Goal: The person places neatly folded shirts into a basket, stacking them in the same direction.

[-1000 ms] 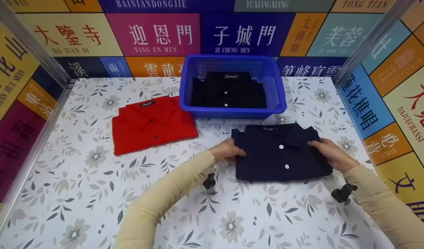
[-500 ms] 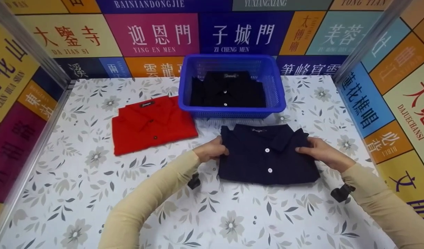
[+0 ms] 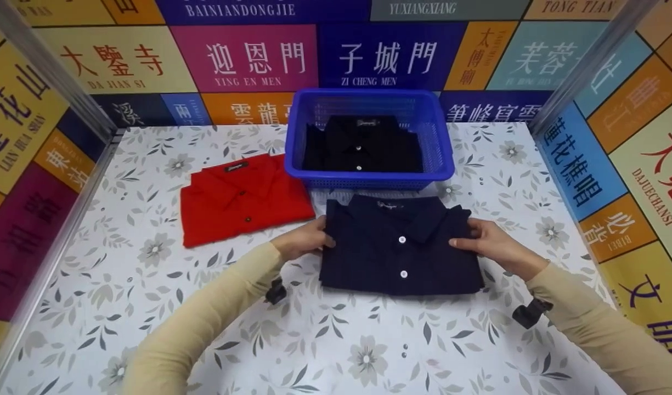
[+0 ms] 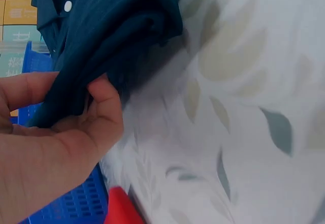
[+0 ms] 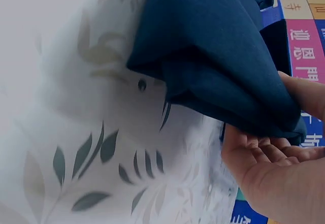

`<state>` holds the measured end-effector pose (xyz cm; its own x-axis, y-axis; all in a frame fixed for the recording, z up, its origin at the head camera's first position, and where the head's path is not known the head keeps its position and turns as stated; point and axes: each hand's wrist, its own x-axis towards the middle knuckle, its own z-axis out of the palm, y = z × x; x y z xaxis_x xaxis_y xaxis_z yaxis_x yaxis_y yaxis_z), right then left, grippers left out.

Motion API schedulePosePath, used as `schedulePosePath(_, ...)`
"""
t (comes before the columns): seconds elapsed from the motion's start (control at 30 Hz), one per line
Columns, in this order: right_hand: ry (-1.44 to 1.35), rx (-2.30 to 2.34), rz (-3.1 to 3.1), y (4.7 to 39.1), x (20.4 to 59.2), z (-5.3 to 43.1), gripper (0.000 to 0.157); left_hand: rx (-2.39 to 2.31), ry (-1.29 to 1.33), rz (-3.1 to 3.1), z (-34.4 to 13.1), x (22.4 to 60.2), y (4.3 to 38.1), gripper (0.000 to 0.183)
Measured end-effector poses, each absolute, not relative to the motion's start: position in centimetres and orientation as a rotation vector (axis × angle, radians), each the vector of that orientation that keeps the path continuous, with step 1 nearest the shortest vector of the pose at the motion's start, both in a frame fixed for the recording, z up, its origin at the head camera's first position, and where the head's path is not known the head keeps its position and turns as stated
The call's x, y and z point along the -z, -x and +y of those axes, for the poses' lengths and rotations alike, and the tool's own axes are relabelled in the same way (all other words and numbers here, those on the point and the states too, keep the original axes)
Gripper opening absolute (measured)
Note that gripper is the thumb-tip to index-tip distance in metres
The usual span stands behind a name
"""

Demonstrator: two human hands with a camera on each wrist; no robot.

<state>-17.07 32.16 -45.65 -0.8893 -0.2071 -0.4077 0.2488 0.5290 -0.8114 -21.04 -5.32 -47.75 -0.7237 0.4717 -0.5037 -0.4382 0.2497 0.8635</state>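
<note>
The dark blue shirt (image 3: 368, 258) sits between the two hands, over the counter (image 3: 308, 351). From the left hand (image 3: 303, 240) it lies at three o'clock; from the right hand (image 3: 495, 247) it lies at nine o'clock. Neither hand is nearer, since both are on it — each one pinches a side edge, thumb on top and fingers tucked under. I can't tell if its middle touches the counter.

The shirt is folded, and its long way runs from nine to three o'clock, straight across from hand to hand. Its collar (image 3: 432, 222) points to twelve, away from the person, and its buttons (image 3: 402, 240) run down toward six. The blue basket (image 3: 368, 175) is near — between eleven and twelve o'clock from the shirt. The red shirt (image 3: 220, 219) lies toward ten.
</note>
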Motion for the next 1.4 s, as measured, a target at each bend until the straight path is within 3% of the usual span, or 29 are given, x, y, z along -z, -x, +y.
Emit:
schedulePosePath(0.17,-0.079,1.439,2.273,17.2,45.4,31.5,0.079,-1.580,-0.071,1.826,-6.8,47.1,20.9,0.085)
schedulePosePath(0.63,-0.012,1.829,2.035,16.9,44.7,29.9,0.055,-1.667,-0.226,1.888,-9.9,45.0,20.6,0.072)
schedulePosePath(0.8,0.044,1.807,2.092,17.1,44.1,29.7,0.050,-1.723,-0.280,1.851,-10.3,44.3,20.8,0.070)
schedulePosePath(1.07,0.100,1.707,2.224,18.1,42.7,29.3,0.059,-1.726,-0.346,1.874,-10.8,43.3,21.8,0.071)
schedulePosePath(1.4,0.304,1.426,2.503,20.0,41.3,28.7,0.048,-1.672,-0.223,1.929,-10.9,42.1,24.1,0.067)
